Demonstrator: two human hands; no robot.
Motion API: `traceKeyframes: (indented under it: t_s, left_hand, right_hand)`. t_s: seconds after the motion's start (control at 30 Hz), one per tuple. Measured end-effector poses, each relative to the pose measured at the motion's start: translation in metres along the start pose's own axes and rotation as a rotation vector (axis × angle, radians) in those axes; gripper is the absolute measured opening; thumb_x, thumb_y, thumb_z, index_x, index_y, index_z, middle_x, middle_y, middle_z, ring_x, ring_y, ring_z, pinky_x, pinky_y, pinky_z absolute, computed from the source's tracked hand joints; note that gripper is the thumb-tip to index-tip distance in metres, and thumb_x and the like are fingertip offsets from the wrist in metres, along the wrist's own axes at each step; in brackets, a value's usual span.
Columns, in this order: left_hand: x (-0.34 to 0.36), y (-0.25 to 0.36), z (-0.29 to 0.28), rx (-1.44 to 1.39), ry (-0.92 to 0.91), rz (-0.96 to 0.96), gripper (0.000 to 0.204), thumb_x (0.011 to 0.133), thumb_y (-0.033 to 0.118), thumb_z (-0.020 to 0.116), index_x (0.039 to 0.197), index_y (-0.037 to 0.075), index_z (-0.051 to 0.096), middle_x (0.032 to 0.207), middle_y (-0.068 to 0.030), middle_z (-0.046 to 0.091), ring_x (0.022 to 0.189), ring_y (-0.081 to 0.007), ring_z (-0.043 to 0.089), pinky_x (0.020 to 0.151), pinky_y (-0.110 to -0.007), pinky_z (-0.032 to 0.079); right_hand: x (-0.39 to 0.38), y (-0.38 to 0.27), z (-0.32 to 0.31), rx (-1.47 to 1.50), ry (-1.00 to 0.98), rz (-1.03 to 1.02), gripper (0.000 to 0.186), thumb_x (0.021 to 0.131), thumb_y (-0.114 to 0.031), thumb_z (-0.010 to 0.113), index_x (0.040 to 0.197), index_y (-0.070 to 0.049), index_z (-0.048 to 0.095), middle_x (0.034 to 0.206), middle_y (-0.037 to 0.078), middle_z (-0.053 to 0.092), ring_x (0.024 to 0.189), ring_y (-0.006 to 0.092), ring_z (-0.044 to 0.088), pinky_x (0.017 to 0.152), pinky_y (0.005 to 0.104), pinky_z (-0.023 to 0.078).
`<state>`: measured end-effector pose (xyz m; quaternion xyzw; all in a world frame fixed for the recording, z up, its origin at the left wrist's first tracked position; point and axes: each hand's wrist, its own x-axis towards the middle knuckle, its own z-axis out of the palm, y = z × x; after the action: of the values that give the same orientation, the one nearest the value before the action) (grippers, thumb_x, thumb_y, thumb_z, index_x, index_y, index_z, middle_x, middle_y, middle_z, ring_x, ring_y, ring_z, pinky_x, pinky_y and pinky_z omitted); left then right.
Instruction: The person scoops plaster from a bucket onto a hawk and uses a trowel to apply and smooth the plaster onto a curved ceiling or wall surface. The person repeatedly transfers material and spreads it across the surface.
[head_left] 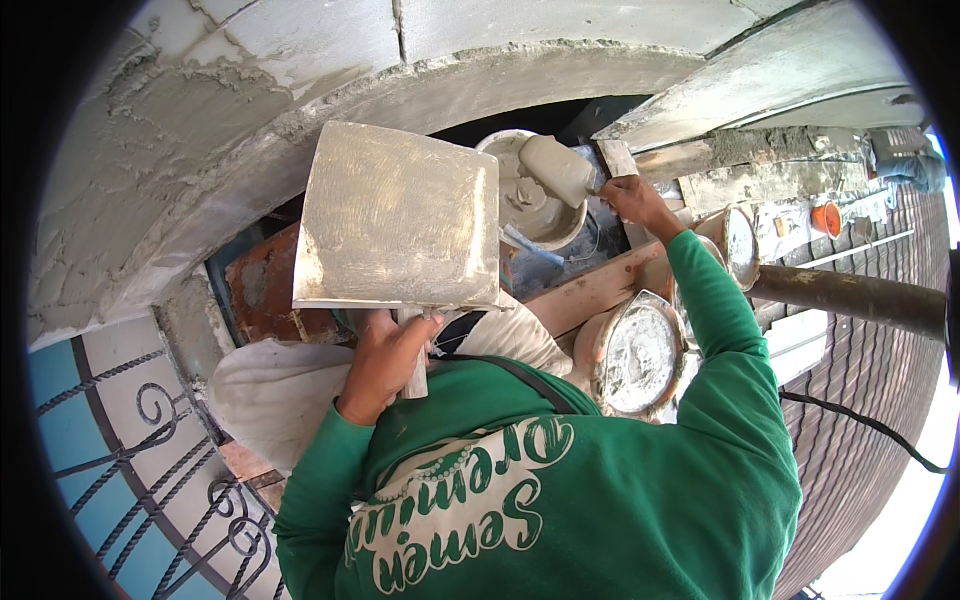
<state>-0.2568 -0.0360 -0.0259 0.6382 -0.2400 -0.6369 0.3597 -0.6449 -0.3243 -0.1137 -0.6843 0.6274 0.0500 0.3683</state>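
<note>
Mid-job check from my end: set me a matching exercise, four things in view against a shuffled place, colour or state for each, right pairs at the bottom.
Things:
1. Square board
2. Trowel
3. Small bucket
4. Twisted metal bars

Place, colour or state:
A. Orange, toward the right of the picture
B. Held by its handle in the left hand
C. Dark, at the lower left of the picture
D. In the right hand, at the pale tub of grey paste

Pairs: 1-B, 2-D, 3-A, 4-C
</note>
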Motion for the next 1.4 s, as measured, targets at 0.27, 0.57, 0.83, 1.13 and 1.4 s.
traceKeyframes:
  t_s: [0.27,0.57,0.83,1.13,1.4]
  left_hand:
    - [0.045,0.011,0.032,-0.057,-0.113,0.153,0.030,0.092,0.018,0.074,0.116,0.000,0.066,0.087,-0.0033,0.064,0.071,-0.0100,0.060,0.056,-0.028,0.048]
    - [0.056,0.023,0.034,-0.271,-0.432,0.054,0.016,0.092,0.011,0.069,0.100,-0.002,0.068,0.083,-0.0054,0.064,0.067,-0.0126,0.060,0.056,-0.030,0.052]
    - [0.013,0.022,0.013,-0.363,-0.446,0.162,0.022,0.090,0.003,0.066,0.112,0.003,0.062,0.096,-0.0029,0.060,0.073,-0.0108,0.056,0.058,-0.029,0.050]
    - [-0.054,0.028,-0.020,-0.475,-0.343,0.200,0.029,0.088,0.002,0.070,0.116,0.005,0.059,0.097,-0.0044,0.060,0.071,-0.0135,0.058,0.060,-0.033,0.052]
    - [-0.106,0.019,-0.057,-0.600,-0.274,0.253,0.023,0.085,-0.001,0.063,0.106,0.005,0.056,0.095,-0.0034,0.054,0.077,-0.0127,0.053,0.060,-0.031,0.047]
  right_hand:
    - [-0.091,-0.060,-0.090,0.054,0.062,-0.048,0.042,0.098,-0.040,0.066,0.089,0.000,0.076,0.068,0.003,0.062,0.059,0.0116,0.057,0.057,0.0309,0.048]
    - [-0.174,-0.142,-0.045,-0.369,0.537,-0.681,0.035,0.093,-0.023,0.072,0.120,0.000,0.070,0.095,0.018,0.070,0.079,0.0382,0.069,0.072,0.0463,0.057]
    - [-0.171,-0.157,-0.029,-0.421,0.898,-0.950,0.040,0.079,-0.004,0.084,0.117,-0.005,0.071,0.113,0.012,0.070,0.100,0.0348,0.068,0.085,0.0451,0.056]
    - [-0.144,-0.193,-0.004,-0.288,0.938,-1.022,0.039,0.077,-0.003,0.083,0.113,-0.007,0.070,0.112,0.012,0.063,0.099,0.0342,0.062,0.084,0.0437,0.054]
    - [-0.123,-0.237,-0.003,-0.198,0.782,-1.241,0.046,0.074,-0.010,0.084,0.119,-0.011,0.071,0.111,0.008,0.069,0.094,0.0332,0.070,0.079,0.0442,0.058]
